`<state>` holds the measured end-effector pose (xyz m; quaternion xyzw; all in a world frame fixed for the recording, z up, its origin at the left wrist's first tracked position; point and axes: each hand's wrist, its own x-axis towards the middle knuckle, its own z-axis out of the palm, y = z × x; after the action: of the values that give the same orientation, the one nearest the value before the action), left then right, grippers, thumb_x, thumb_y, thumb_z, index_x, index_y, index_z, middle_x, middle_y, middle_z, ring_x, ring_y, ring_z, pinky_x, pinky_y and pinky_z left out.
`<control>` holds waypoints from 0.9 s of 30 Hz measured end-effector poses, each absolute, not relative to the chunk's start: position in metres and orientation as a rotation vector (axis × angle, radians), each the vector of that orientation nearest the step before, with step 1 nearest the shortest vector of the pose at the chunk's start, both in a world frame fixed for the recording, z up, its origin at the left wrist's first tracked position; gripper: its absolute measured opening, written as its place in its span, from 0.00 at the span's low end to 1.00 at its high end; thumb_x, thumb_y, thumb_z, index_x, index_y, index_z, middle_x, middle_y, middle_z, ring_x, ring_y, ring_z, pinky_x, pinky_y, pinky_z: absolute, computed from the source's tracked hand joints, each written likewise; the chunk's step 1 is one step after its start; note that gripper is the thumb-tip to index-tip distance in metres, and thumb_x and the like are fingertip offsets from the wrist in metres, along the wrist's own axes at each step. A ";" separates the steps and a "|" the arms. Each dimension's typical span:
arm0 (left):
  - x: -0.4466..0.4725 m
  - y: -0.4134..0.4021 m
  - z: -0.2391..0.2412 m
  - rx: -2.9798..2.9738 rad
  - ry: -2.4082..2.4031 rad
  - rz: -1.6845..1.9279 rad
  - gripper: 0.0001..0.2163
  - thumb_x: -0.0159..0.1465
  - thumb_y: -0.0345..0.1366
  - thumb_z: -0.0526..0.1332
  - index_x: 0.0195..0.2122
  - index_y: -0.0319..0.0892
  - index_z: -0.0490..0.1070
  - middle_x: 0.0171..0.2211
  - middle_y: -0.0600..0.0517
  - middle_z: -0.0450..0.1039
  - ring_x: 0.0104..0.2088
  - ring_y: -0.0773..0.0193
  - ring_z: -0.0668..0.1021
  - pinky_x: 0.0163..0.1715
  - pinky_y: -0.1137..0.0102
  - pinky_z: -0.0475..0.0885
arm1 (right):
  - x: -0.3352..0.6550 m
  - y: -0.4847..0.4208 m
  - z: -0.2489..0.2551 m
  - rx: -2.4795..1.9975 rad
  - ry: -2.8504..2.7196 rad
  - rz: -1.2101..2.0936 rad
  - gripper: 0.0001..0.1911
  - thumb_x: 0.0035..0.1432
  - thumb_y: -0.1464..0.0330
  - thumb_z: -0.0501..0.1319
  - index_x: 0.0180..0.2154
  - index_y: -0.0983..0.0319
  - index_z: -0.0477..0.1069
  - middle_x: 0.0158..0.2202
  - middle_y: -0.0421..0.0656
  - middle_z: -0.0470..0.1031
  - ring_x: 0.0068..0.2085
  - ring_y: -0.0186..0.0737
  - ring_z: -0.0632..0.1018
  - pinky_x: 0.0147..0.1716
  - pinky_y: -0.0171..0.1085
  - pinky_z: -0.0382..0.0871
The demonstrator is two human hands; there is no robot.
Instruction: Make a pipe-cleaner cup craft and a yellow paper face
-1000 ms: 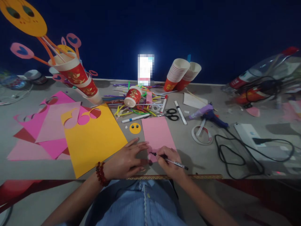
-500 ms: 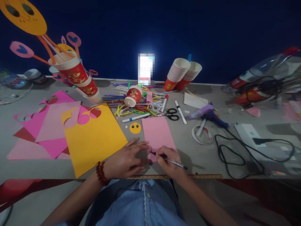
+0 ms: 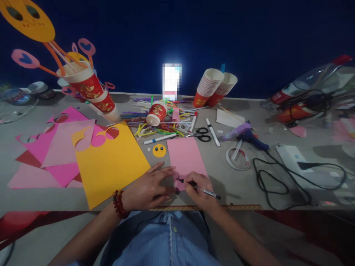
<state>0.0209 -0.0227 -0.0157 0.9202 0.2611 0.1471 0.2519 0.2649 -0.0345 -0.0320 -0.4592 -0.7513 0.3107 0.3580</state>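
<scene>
My right hand point(image 3: 200, 191) grips a pen point(image 3: 203, 190) with its tip on the near left corner of a pink paper sheet point(image 3: 185, 157). My left hand point(image 3: 149, 189) lies flat beside it, fingers stretched out and pressing the sheet's near left edge. A bead bracelet point(image 3: 118, 204) circles the left wrist. A small yellow round face cut-out point(image 3: 159, 150) lies just beyond the left hand, and a large orange sheet point(image 3: 111, 162) with heart-shaped holes lies to its left.
Pink sheets point(image 3: 50, 151) lie at left, with red paper cups point(image 3: 91, 90) holding paper flowers behind them. Straws point(image 3: 163, 125), markers, scissors point(image 3: 202, 135), a glue gun point(image 3: 244, 135), a tape roll point(image 3: 238, 159) and black cables point(image 3: 280, 181) lie beyond and right. Stacked cups point(image 3: 213, 87) lean at the back.
</scene>
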 end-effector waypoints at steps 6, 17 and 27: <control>0.021 -0.023 -0.015 2.495 0.711 0.406 0.11 0.67 0.37 0.61 0.50 0.48 0.76 0.66 0.46 0.61 0.68 0.51 0.60 0.70 0.49 0.48 | 0.265 -0.034 -0.032 -1.196 -1.952 0.787 0.07 0.57 0.71 0.55 0.27 0.58 0.65 0.22 0.36 0.71 0.23 0.34 0.70 0.27 0.34 0.61; 0.021 -0.022 -0.015 2.487 0.706 0.427 0.11 0.67 0.36 0.61 0.49 0.47 0.76 0.66 0.45 0.61 0.68 0.50 0.61 0.69 0.49 0.48 | 0.265 -0.035 -0.032 -1.179 -1.959 0.767 0.07 0.57 0.72 0.55 0.27 0.58 0.65 0.21 0.36 0.70 0.23 0.33 0.69 0.27 0.34 0.61; 0.021 -0.022 -0.014 2.491 0.701 0.420 0.12 0.66 0.35 0.62 0.50 0.48 0.76 0.66 0.45 0.61 0.68 0.51 0.61 0.69 0.49 0.48 | 0.266 -0.035 -0.033 -1.167 -1.951 0.763 0.07 0.55 0.73 0.54 0.25 0.58 0.63 0.21 0.35 0.69 0.22 0.34 0.68 0.27 0.34 0.60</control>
<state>0.0213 -0.0223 -0.0145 0.9182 0.2584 0.1547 0.2572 0.2662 -0.0347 -0.0333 -0.4534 -0.7579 0.2966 0.3633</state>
